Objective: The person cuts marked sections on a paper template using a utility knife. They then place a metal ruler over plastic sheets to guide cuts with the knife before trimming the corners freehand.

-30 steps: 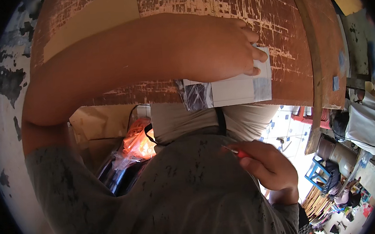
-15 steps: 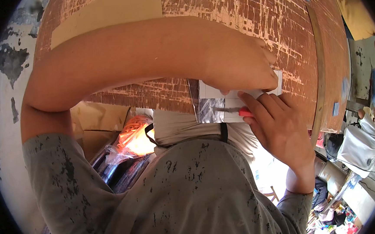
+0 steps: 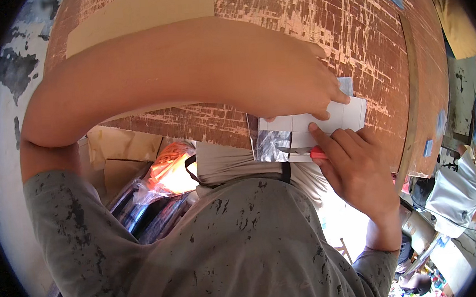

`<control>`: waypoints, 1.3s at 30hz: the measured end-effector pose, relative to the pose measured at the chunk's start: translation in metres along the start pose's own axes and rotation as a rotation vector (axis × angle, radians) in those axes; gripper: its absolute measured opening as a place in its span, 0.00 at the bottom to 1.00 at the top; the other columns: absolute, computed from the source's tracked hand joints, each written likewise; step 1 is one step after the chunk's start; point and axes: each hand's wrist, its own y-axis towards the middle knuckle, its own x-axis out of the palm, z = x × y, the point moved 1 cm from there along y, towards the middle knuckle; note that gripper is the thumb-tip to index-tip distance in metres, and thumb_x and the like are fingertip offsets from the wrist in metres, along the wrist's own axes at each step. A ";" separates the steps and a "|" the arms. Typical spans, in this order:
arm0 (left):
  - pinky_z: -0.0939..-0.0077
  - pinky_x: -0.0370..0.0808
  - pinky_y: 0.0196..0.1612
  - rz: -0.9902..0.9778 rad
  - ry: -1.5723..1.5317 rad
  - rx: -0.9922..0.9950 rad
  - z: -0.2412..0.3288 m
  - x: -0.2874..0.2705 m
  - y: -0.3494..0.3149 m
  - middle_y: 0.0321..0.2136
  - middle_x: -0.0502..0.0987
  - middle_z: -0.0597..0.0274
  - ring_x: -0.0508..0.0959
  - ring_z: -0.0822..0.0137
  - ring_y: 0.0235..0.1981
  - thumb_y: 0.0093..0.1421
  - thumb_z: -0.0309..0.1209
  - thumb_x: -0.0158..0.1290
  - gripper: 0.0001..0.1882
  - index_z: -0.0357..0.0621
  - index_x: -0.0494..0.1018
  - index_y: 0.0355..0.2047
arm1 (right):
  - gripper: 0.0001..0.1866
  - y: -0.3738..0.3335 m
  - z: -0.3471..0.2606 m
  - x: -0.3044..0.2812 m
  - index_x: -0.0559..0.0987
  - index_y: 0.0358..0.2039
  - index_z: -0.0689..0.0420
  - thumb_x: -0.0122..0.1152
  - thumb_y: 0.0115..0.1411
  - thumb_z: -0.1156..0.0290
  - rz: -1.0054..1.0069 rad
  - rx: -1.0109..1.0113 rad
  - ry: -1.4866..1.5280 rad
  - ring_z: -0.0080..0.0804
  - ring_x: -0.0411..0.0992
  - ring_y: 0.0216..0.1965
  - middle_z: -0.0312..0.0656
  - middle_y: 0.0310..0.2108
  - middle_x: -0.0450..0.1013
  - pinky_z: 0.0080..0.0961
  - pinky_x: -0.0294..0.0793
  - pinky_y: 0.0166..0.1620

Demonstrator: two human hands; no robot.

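My left arm reaches across from the left, and my left hand (image 3: pixel 305 88) lies with fingers spread, pressing on a white sheet marked with thin lines (image 3: pixel 332 121). The sheet is at the near edge of the worn table. In my right hand (image 3: pixel 355 165) is a red-handled knife (image 3: pixel 316 153), its thin metal blade pointing left across the sheet's near side. The right index finger rests on the sheet. At the sheet's left end is a shiny silvery piece (image 3: pixel 271 145), partly past the table edge. A small grey-silver piece (image 3: pixel 345 86) shows beyond my left fingertips.
The brown tabletop (image 3: pixel 363 46) is heavily scored. A tan board (image 3: pixel 146 14) lies at the far left, and a wooden strip (image 3: pixel 411 81) runs along the right. Below the edge at left is an orange bundle in clear plastic (image 3: pixel 170 167). Another person (image 3: pixel 453 191) is at far right.
My left fingers have spread and shifted slightly back to the left, uncovering more of the white sheet and the small silvery piece. The knife and right hand have moved slightly right and nearer.
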 end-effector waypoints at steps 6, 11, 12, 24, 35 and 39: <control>0.60 0.68 0.77 -0.145 -0.022 -0.130 0.004 0.000 0.008 0.74 0.71 0.61 0.68 0.57 0.75 0.63 0.29 0.64 0.29 0.51 0.79 0.65 | 0.20 0.006 -0.006 -0.001 0.82 0.55 0.63 0.71 0.66 0.68 0.025 0.028 0.004 0.40 0.76 0.33 0.41 0.32 0.75 0.37 0.71 0.40; 0.64 0.70 0.74 0.006 0.089 -0.010 0.003 0.003 0.004 0.72 0.73 0.63 0.71 0.60 0.72 0.62 0.29 0.63 0.26 0.50 0.81 0.63 | 0.13 0.017 -0.013 0.001 0.81 0.44 0.62 0.72 0.65 0.69 0.070 0.002 -0.062 0.38 0.75 0.30 0.40 0.30 0.75 0.36 0.69 0.36; 0.64 0.70 0.74 0.059 0.164 0.033 0.001 0.009 0.001 0.72 0.73 0.63 0.72 0.61 0.72 0.63 0.29 0.63 0.26 0.49 0.81 0.62 | 0.12 0.021 -0.015 0.001 0.80 0.43 0.62 0.73 0.65 0.69 0.087 -0.029 -0.097 0.37 0.75 0.30 0.40 0.30 0.74 0.36 0.69 0.36; 0.60 0.74 0.69 0.209 0.108 0.086 -0.002 0.012 0.006 0.59 0.81 0.55 0.79 0.56 0.61 0.64 0.28 0.58 0.15 0.39 0.83 0.50 | 0.12 0.029 -0.014 0.002 0.80 0.44 0.62 0.71 0.65 0.70 0.120 -0.078 -0.170 0.36 0.74 0.30 0.39 0.30 0.73 0.36 0.68 0.36; 0.58 0.72 0.71 0.434 -0.047 0.097 -0.010 0.045 -0.025 0.69 0.75 0.54 0.77 0.51 0.66 0.70 0.35 0.56 0.26 0.39 0.75 0.66 | 0.13 0.035 -0.011 -0.011 0.82 0.44 0.64 0.66 0.61 0.70 0.044 -0.158 -0.231 0.31 0.74 0.33 0.40 0.31 0.72 0.31 0.66 0.35; 0.57 0.71 0.72 -0.157 -0.068 -0.156 0.008 -0.013 0.000 0.71 0.74 0.56 0.75 0.52 0.68 0.70 0.36 0.55 0.29 0.39 0.73 0.69 | 0.13 0.039 -0.011 -0.018 0.82 0.43 0.64 0.66 0.60 0.70 0.013 -0.185 -0.246 0.30 0.74 0.33 0.40 0.31 0.72 0.31 0.66 0.35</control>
